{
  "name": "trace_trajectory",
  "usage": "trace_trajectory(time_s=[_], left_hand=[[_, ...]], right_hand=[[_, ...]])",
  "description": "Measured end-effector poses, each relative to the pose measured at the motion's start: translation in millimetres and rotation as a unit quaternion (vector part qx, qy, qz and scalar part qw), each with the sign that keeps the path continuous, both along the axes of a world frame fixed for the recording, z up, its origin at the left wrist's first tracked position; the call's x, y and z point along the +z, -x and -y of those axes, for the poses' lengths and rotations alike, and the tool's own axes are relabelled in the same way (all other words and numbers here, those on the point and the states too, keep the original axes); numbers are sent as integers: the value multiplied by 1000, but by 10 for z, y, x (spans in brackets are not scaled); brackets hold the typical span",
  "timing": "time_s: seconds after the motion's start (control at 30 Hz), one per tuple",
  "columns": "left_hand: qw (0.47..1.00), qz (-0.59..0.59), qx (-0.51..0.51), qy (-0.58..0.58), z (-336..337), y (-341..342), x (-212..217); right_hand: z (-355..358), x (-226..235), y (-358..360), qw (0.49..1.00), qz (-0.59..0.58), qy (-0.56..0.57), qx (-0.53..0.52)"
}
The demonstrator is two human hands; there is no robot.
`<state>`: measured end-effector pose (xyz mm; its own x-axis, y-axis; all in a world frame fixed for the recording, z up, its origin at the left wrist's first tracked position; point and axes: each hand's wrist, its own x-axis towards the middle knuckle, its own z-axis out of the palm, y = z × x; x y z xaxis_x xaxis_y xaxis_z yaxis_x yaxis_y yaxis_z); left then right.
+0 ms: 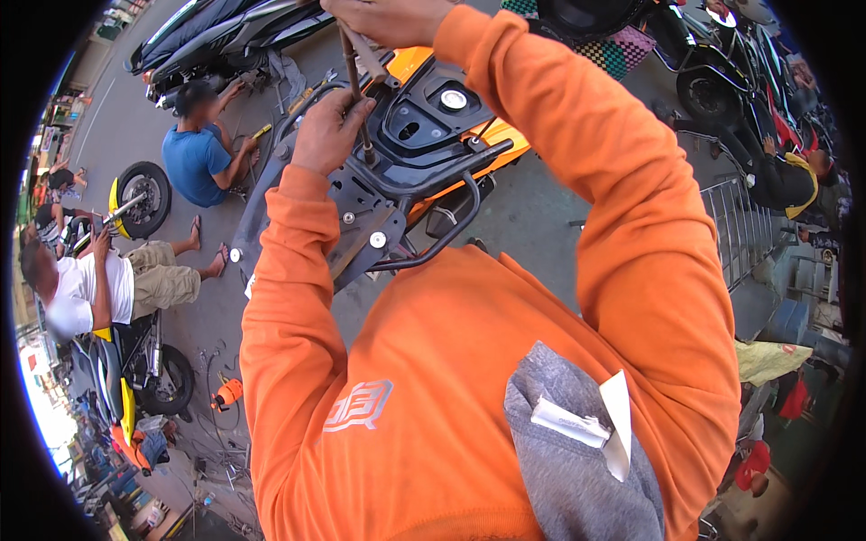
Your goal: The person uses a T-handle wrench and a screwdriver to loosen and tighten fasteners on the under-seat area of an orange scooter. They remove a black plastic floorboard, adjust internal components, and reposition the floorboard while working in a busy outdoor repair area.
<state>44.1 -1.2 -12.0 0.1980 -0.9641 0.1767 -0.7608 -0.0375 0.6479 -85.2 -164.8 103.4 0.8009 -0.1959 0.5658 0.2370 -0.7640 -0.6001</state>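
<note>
Over the rear of an orange and black motorcycle, a long-shafted metal wrench stands almost upright, its lower end down at the rear carrier frame. My left hand is closed round the shaft partway down. Up at the top edge of the view, my right hand is closed on the wrench's upper end, partly cut off by the frame. A dark flat plate with holes and bolts lies beside the carrier, under my left wrist. The black tail panel has a round silver cap.
To the left, a person in a blue shirt sits low by another motorcycle; a person in white sits near a loose wheel. An orange tool and cables lie on the ground. A metal rack stands right.
</note>
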Motion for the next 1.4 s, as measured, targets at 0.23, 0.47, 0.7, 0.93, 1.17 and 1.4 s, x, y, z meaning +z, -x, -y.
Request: trace_trajectory(time_s=[0.23, 0.47, 0.7, 0.93, 1.17, 1.4], left_hand=[[997, 64, -43, 18, -39, 20, 39], [996, 84, -29, 27, 5, 55, -37], [999, 33, 23, 12, -331, -507, -264], [872, -128, 335, -334, -1739, -2135, -814], [876, -144, 278, -367, -1928, -1926, -864], [870, -235, 295, -319, -1896, -1725, -724]], right_hand=[[394, 337, 309, 961, -40, 221, 161], [-81, 557, 282, 911, -219, 322, -132], [-243, 445, 116, 916, -210, 312, -140], [40, 15, 262, 963, -166, 168, -129], [-107, -41, 280, 967, -133, 130, -173], [-306, 32, 253, 972, -75, 186, -120]])
